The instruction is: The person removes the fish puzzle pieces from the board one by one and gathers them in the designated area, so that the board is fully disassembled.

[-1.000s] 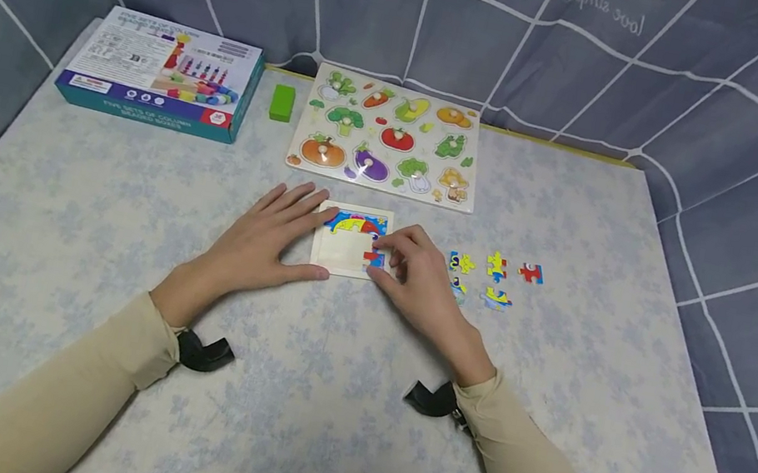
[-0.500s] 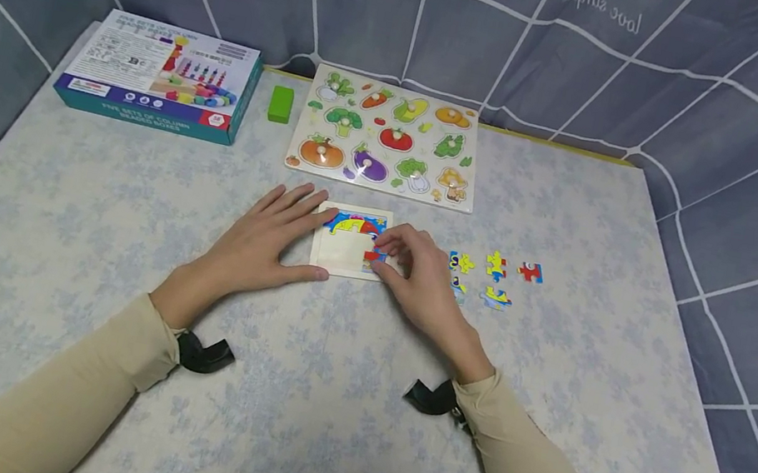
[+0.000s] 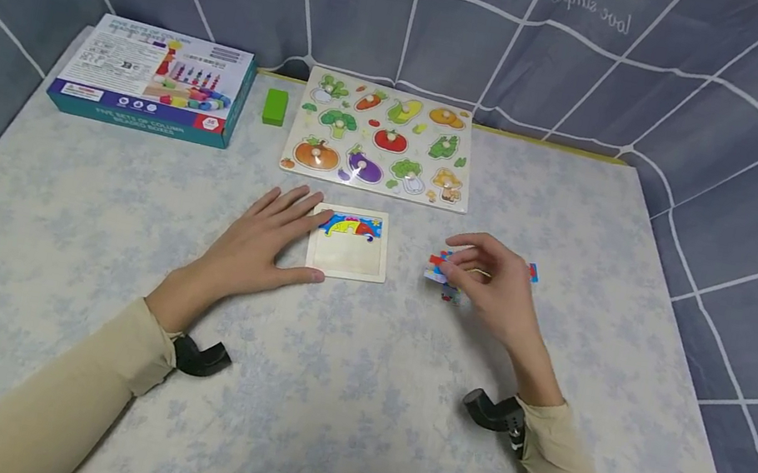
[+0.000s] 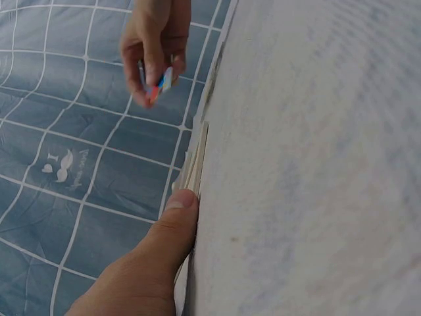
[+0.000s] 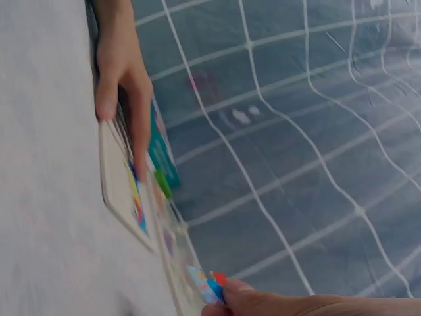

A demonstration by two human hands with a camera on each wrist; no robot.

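Note:
A small wooden puzzle tray point(image 3: 348, 258) lies in the middle of the table, with blue, yellow and red jigsaw pieces point(image 3: 350, 225) fitted along its far side. At its left edge my left hand point(image 3: 253, 235) rests with fingers spread, fingertips and thumb touching the frame. To the right of the tray, my right hand point(image 3: 494, 291) pinches a red and blue puzzle piece point(image 3: 435, 270) between thumb and fingers. The right wrist view shows the same piece point(image 5: 209, 287) at my fingertips. Loose puzzle pieces point(image 3: 533, 272) lie beneath the right hand, mostly hidden by it.
Behind the tray lies a vegetable peg puzzle board point(image 3: 381, 140). A green block point(image 3: 276, 108) sits left of that board, and a boxed bead set point(image 3: 151, 80) stands at the back left. A grey checked curtain point(image 3: 462, 23) hangs behind the table point(image 3: 320, 395).
My right hand has lifted the red and blue puzzle piece out of the tray's right side and carried it rightward over the loose pieces. The left hand stays on the tray.

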